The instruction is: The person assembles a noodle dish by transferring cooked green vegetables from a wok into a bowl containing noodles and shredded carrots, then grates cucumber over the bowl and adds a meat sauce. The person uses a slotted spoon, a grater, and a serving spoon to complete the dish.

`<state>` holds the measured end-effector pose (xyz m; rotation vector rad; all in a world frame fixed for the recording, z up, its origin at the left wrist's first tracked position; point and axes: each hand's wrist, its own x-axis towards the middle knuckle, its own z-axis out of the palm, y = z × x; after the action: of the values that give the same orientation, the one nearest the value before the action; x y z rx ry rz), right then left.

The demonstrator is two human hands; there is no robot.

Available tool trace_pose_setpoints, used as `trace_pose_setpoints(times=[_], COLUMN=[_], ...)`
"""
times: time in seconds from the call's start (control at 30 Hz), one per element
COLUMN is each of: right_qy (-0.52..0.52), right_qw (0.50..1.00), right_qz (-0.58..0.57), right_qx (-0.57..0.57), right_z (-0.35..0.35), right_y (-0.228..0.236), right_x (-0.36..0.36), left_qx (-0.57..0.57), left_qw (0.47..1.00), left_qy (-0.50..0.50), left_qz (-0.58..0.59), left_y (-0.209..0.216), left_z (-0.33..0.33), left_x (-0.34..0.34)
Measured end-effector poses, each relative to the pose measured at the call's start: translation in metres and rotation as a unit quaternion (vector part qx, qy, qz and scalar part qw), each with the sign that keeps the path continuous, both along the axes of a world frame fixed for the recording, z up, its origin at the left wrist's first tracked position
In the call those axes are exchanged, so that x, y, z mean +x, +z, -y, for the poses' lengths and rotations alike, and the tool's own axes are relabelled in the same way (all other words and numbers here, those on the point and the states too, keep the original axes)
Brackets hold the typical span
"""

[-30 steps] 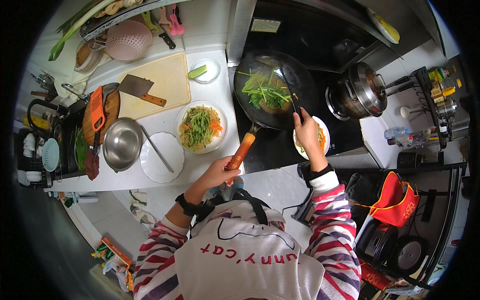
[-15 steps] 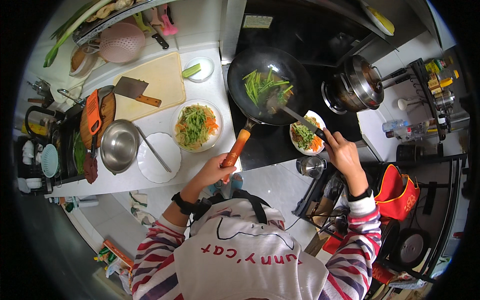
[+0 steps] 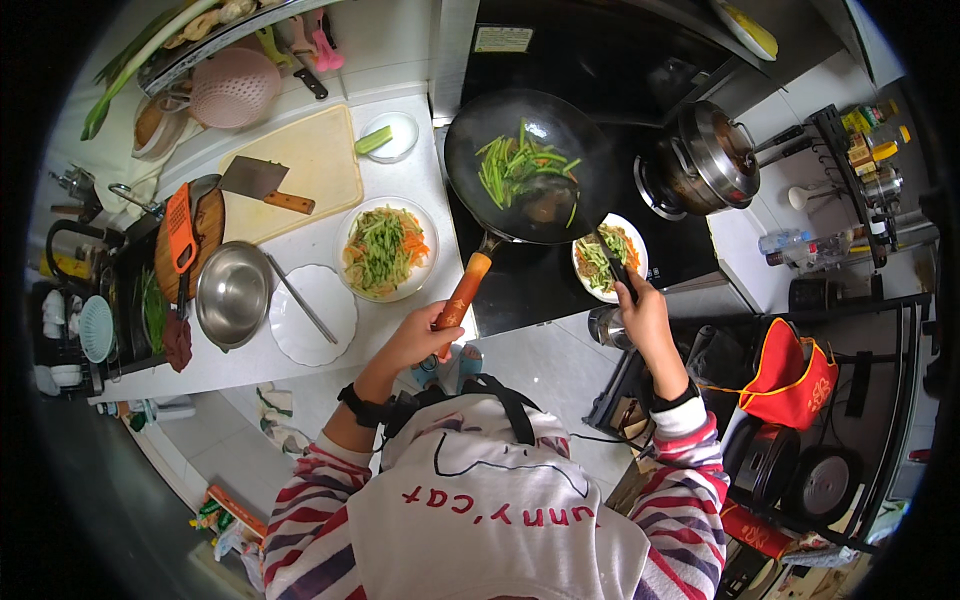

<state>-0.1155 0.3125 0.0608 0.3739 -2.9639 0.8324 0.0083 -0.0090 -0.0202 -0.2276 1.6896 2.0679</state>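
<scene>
My left hand [image 3: 425,335] is wrapped round the orange-brown handle [image 3: 465,293] of a black wok [image 3: 590,130] on the cooktop. Chopped green vegetable strips [image 3: 515,168] lie in the wok, mostly left of its middle, with some liquid at the lower right. In my right hand [image 3: 648,320] is the black handle of a long cooking spatula [image 3: 607,243]. Its shaft reaches over the wok's right rim; its head is hard to make out against the dark wok. Under the shaft stands a white plate [image 3: 585,283] of shredded green and orange vegetables, partly covered by the spatula.
Left of the wok are a plate of shredded vegetables [image 3: 385,255], a cutting board [image 3: 320,150] with a cleaver [image 3: 255,178], a small bowl [image 3: 402,140], a steel bowl [image 3: 235,295] and a white plate [image 3: 300,340] with a rod across it. A lidded steel pot [image 3: 715,165] stands right.
My right hand has moved left and slightly down, and the spatula is now steeper. The green strips in the wok have shifted and spread. My left hand keeps its grip on the wok handle.
</scene>
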Motion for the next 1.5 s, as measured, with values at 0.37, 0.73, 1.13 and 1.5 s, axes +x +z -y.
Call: trace_pose_setpoints(times=[0.37, 0.73, 1.13, 1.5], right_qy=[-0.157, -0.157, -0.155, -0.102], right_qw=[0.936, 0.877, 0.740, 0.657], right_qz=[0.154, 0.274, 0.503, 0.621], right_qx=[-0.273, -0.362, -0.419, -0.416], right_z=[0.016, 0.023, 0.031, 0.023], right_y=[-0.066, -0.067, -0.002, 0.016], right_x=[-0.028, -0.061, -0.044, -0.052], left_qx=[0.001, -0.008, 0.000, -0.006], left_qw=[1.000, 1.000, 1.000, 0.999], left_qy=[0.010, 0.011, 0.007, 0.015], left_qz=[0.008, 0.007, 0.011, 0.027], left_y=[-0.002, 0.000, 0.006, 0.008], left_z=[-0.001, -0.002, -0.005, -0.005], left_x=[-0.001, 0.000, -0.003, -0.005])
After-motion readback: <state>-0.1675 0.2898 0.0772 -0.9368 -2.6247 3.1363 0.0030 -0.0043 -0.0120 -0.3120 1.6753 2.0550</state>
